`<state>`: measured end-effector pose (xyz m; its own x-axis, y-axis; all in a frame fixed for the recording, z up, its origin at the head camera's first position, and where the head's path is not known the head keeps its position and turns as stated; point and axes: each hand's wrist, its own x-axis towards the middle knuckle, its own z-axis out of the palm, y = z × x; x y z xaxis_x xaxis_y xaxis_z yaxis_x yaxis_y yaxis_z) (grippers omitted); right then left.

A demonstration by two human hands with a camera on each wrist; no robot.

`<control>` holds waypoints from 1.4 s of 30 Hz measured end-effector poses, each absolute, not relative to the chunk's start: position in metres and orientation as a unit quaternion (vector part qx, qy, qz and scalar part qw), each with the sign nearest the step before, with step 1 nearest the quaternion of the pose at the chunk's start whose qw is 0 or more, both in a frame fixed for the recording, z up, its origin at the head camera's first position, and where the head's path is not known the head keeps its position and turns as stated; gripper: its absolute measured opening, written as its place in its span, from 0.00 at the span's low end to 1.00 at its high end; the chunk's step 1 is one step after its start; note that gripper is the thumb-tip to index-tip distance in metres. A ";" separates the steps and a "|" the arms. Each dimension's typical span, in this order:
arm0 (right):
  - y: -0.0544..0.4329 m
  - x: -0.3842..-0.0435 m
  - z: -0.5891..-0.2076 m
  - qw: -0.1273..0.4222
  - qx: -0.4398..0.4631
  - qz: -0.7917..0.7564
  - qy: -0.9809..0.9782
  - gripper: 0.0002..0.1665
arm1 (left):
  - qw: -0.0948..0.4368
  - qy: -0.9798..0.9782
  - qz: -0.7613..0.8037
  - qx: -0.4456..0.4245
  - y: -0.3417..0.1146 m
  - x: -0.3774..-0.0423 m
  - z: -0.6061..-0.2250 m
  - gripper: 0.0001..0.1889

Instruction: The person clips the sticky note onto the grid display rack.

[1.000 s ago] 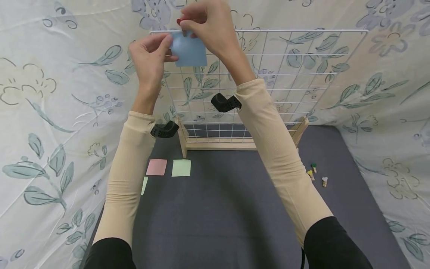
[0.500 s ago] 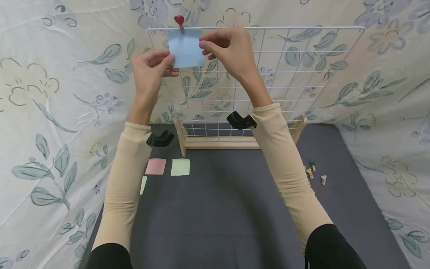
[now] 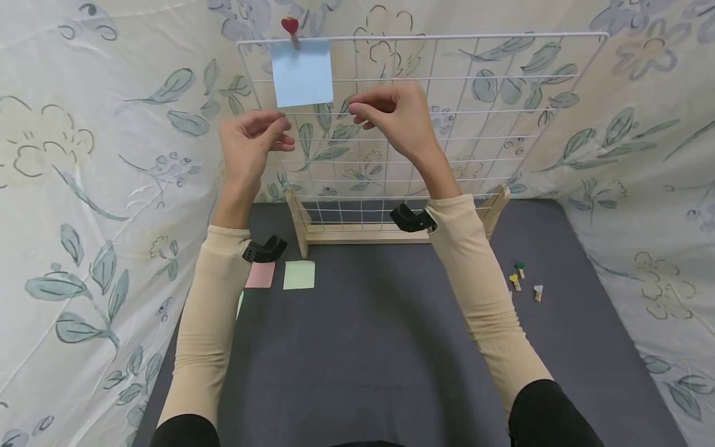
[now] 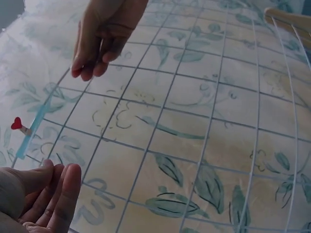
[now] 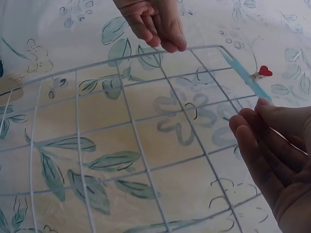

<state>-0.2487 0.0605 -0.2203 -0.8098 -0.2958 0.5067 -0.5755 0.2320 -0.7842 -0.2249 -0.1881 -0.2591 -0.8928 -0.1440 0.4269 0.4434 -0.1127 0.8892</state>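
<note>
Both hands [image 3: 251, 146] [image 3: 395, 118] aloft near blue note [image 3: 302, 74]

Your forearms wear close-fitting cream sleeves [image 3: 202, 335], creased along their length, meeting black upper sleeves [image 3: 550, 415] near the elbows; a bent black wrist camera [image 3: 265, 249] sits at each cuff [image 3: 226, 236].

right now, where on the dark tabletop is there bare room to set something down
The dark tabletop is bare in its middle, between the sleeves and in front of the rack base. It's crowded back left by the pink note and green note, and at right by the small clips.
</note>
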 end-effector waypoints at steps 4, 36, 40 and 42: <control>0.070 -0.247 -0.234 0.119 0.267 0.557 -0.777 0.10 | 0.197 -0.647 -0.728 -0.112 -0.192 -0.219 -0.270 0.04; 0.214 -0.184 -0.389 0.108 0.059 0.564 -0.817 0.13 | 0.064 -0.678 -0.729 0.062 -0.290 -0.149 -0.401 0.05; 0.231 -0.169 -0.405 0.098 0.024 0.550 -0.829 0.14 | 0.026 -0.658 -0.749 0.081 -0.312 -0.133 -0.421 0.08; 0.242 -0.167 -0.420 0.098 0.005 0.542 -0.835 0.15 | 0.021 -0.651 -0.753 0.095 -0.323 -0.127 -0.432 0.09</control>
<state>-0.1666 0.2418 -0.4200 -0.9806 0.0984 0.1697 -0.1149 0.4126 -0.9036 -0.1275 -0.3232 -0.4323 -0.9810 -0.1558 -0.1158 -0.0923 -0.1507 0.9843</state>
